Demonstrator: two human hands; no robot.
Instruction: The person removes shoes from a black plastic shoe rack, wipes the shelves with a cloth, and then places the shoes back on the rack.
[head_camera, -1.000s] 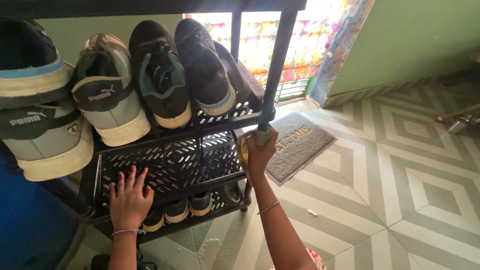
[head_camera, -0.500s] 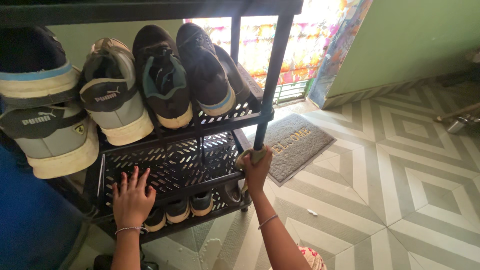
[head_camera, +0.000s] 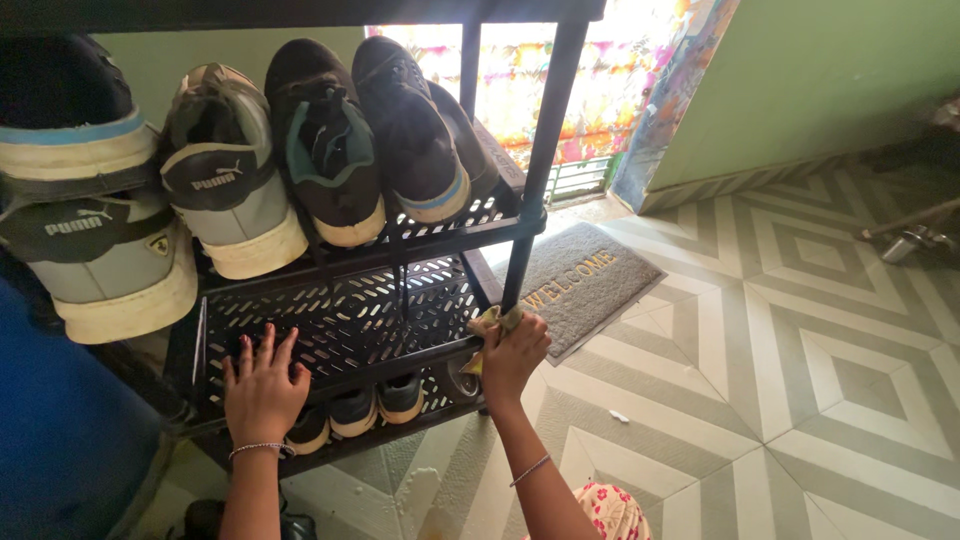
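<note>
Black perforated plastic makes up the shoe rack (head_camera: 350, 320), and both hands are on it. The right hand (head_camera: 513, 352) is closed around a yellowish cloth (head_camera: 487, 325), pressing it against the rack's front right post (head_camera: 530, 190) low down, where the post meets the middle shelf. The left hand (head_camera: 262, 385) lies flat with its fingers spread on the front edge of that middle shelf, holding nothing. On the shelf above, grey-and-white sneakers (head_camera: 215, 190) and dark sneakers (head_camera: 400, 130) stand heel-out, side by side. More shoes (head_camera: 365, 405) show on the bottom shelf, just beside the left hand. Behind the post, a grey doormat (head_camera: 585, 285) lies on the patterned tile floor (head_camera: 800, 350), near the rack's right end.
</note>
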